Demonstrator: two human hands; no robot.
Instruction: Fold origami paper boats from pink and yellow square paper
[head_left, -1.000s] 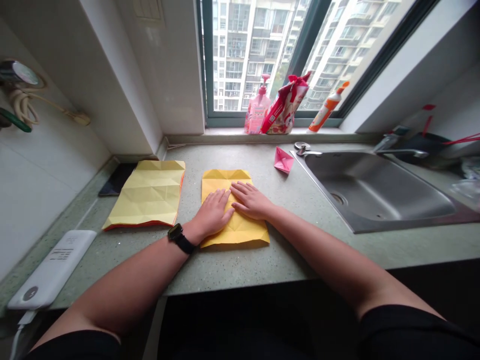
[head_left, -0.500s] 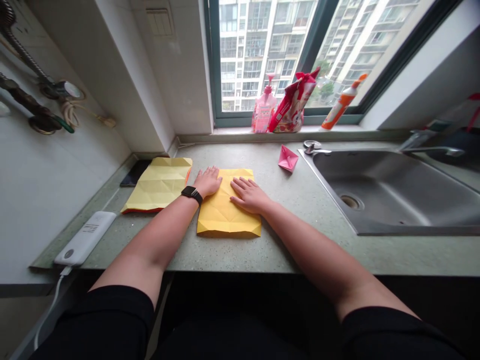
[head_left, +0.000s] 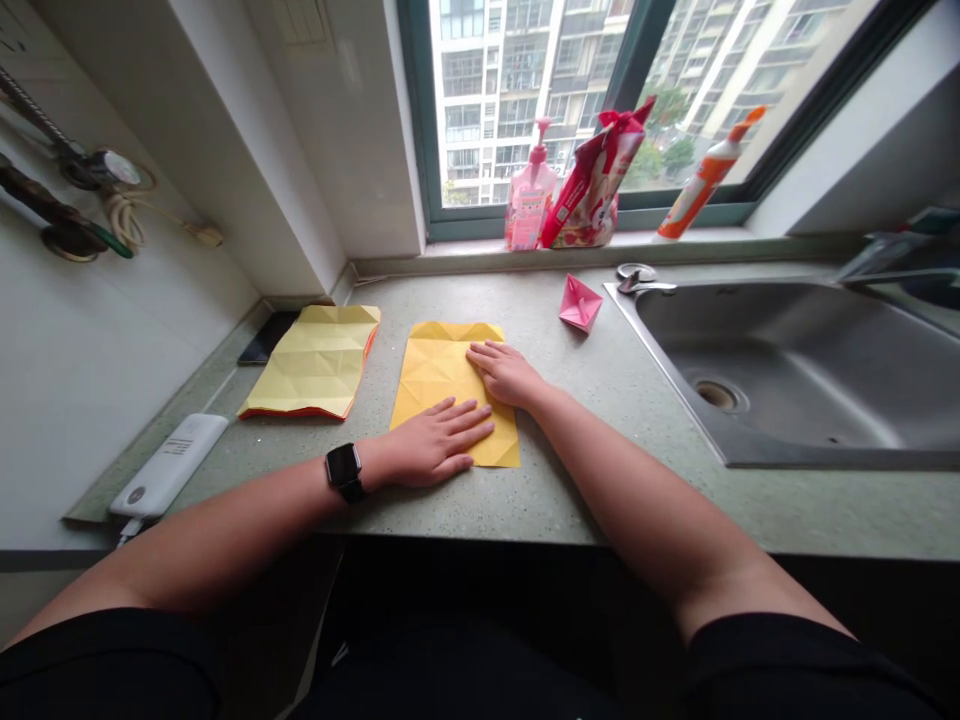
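Note:
A creased yellow sheet of paper (head_left: pixel 439 365) lies on the counter in front of me, its far edge bent up a little. My left hand (head_left: pixel 435 440), a black watch (head_left: pixel 344 470) on its wrist, rests flat across the sheet's near left part with fingers spread. Higher up, my right hand (head_left: pixel 506 373) lies on the sheet's right side, fingers stretched out. To the left is a stack of creased papers (head_left: pixel 319 360), pale yellow on top with orange-red at its edges. A folded pink paper piece (head_left: pixel 580 304) sits to the right, beyond my right hand.
The steel sink (head_left: pixel 787 370) is set into the counter (head_left: pixel 637 480) at right. A white power bank (head_left: pixel 172 465) lies at left, a dark phone-like slab (head_left: pixel 268 338) behind it. On the sill stand a pump bottle (head_left: pixel 530 205), a red bag (head_left: pixel 600 185) and an orange bottle (head_left: pixel 705 185).
My left hand has moved from the sheet's far left edge to its near part. The raised near edge now lies flatter. My right hand has hardly shifted; the view has tilted slightly.

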